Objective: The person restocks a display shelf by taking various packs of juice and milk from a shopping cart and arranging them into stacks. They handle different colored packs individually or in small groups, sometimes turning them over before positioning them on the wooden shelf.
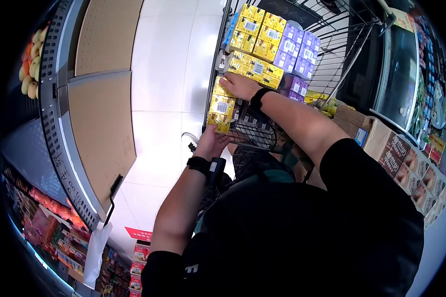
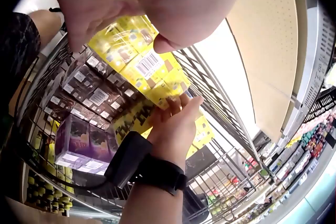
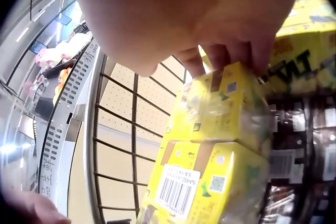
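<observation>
A shrink-wrapped pack of yellow drink cartons [image 1: 222, 105] with a barcode label is between my hands at the left side of a wire shopping cart [image 1: 270, 143]. My right hand [image 1: 244, 86] grips its far end; in the right wrist view the fingers [image 3: 239, 53] curl over that end. My left hand [image 1: 214, 142] holds the near end, its thumb [image 2: 164, 44] along the wrap in the left wrist view. Beyond the pack stand more yellow carton packs [image 1: 260, 32]. Dark brown carton packs [image 2: 100, 95] lie lower in the cart beside it.
Light purple packs [image 1: 296, 49] and a dark purple pack [image 1: 297, 88] fill the cart's right side. Left of the white tiled floor [image 1: 166, 64] runs a shelf [image 1: 101, 138] with a metal edge. Stacked cardboard boxes [image 1: 416, 173] stand at the right.
</observation>
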The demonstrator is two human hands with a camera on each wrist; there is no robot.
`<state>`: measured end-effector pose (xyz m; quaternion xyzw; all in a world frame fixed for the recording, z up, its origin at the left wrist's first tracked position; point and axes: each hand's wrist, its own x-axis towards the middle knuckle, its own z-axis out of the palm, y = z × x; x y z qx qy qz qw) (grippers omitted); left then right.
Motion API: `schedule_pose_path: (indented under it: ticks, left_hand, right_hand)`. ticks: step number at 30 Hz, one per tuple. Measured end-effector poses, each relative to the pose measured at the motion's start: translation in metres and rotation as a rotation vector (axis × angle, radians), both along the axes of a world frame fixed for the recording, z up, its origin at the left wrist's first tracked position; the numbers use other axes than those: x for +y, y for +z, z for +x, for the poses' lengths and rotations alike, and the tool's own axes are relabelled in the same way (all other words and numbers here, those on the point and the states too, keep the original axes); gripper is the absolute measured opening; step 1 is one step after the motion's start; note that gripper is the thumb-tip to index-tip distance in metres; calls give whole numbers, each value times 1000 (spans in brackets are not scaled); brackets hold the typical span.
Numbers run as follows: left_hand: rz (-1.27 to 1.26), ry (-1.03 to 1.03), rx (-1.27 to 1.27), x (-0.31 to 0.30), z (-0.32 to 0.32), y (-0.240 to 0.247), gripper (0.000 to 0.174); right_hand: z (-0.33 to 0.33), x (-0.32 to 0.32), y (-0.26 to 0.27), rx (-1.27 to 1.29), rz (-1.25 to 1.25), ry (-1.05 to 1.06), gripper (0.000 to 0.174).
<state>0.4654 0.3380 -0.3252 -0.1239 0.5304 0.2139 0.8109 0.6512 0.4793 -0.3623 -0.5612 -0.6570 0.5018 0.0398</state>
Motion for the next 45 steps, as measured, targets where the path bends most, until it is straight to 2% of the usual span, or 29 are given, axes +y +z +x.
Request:
schedule_pose_path:
  ticks: [4, 7, 9, 11, 12, 13, 14, 15, 17, 18, 19, 21, 22, 24, 25, 27, 28, 29, 31, 32, 33, 35, 36, 40, 41, 43, 44, 45]
  left_hand:
    - [-87, 34, 98, 6, 10, -21, 65]
    - [37, 75, 41, 6, 13, -32, 58]
    - [-7, 56, 105, 4, 16, -38, 55]
    - [-41, 29, 169, -10, 12, -55, 51]
    - [334, -253, 290, -31, 5, -81, 52]
    - [715, -534, 399, -14, 11, -46, 52]
    - [9, -126, 255, 10, 23, -14, 52]
    - [19, -143, 248, 14, 25, -14, 52]
    - [181, -428, 318, 18, 25, -17, 53]
    - [247, -551, 433, 24, 30, -6, 56]
    - [262, -571, 425, 27, 33, -7, 56]
    - [590, -693, 632, 37, 39, -17, 57]
    - [621, -808, 646, 43, 41, -28, 62]
    - [697, -1043, 683, 55, 48, -42, 68]
    - [740, -1161, 707, 62, 52, -42, 69]
    - [864, -1326, 808, 67, 59, -42, 69]
    - [944, -1349, 928, 66, 62, -41, 68]
    - [851, -1301, 865, 70, 64, -39, 70]
    - [927, -1135, 989, 64, 64, -56, 71]
    - [960, -1034, 994, 62, 62, -70, 74]
    - [835, -881, 909, 59, 59, -100, 66]
    - [657, -869, 426, 69, 57, -78, 57]
    - [651, -901, 541, 66, 65, -67, 50]
    - [718, -943, 444, 70, 65, -42, 51]
    - [748, -1069, 558, 74, 62, -40, 51]
    - [902, -1203, 618, 81, 53, -17, 50]
    - [965, -1222, 627, 83, 48, -5, 50]
    - [1049, -1279, 670, 87, 41, -1, 51]
  right_hand:
    - [3, -6, -26, -11, 133, 12, 47]
    - [8, -7, -31, 8, 59, -52, 50]
    - [13, -9, -26, 15, -97, -126, 53]
    - [19, -20, -18, 53, -80, -154, 57]
    - [24, -28, -12, 63, -50, -222, 55]
    - [30, -38, -7, 73, -18, -290, 53]
    - [38, -49, -2, 59, 25, -329, 51]
    - [46, -61, 2, 40, -34, -404, 50]
    - [61, -86, 17, -26, -112, -516, 50]
    - [68, -103, 17, -5, -92, -565, 51]
    - [73, -121, 13, -46, -148, -655, 54]
    - [82, -163, -11, -50, -213, -788, 55]
    - [81, -179, -10, -56, -211, -825, 55]
    - [78, -205, -10, 237, -317, -1094, 52]
    - [76, -211, -12, 234, -317, -1119, 52]
    - [70, -222, -20, 158, -162, -1186, 48]
    - [68, -222, -21, 228, -133, -1205, 46]
    - [68, -222, -20, 255, -116, -1199, 47]
    - [68, -221, -35, 434, -111, -1222, 49]
    - [68, -222, -42, 424, -175, -1213, 51]
    - [67, -223, -50, 257, -106, -1160, 53]
    - [61, -218, -42, 494, -112, -1274, 56]
    - [62, -220, -60, 546, -118, -1313, 56]
    - [61, -209, -20, 667, -112, -1371, 55]
    - [60, -205, -4, 621, -108, -1347, 53]
    - [58, -200, 24, 526, -92, -1303, 51]
    - [56, -199, 37, 508, 33, -1240, 50]
    - [54, -201, 53, 507, 56, -1256, 50]
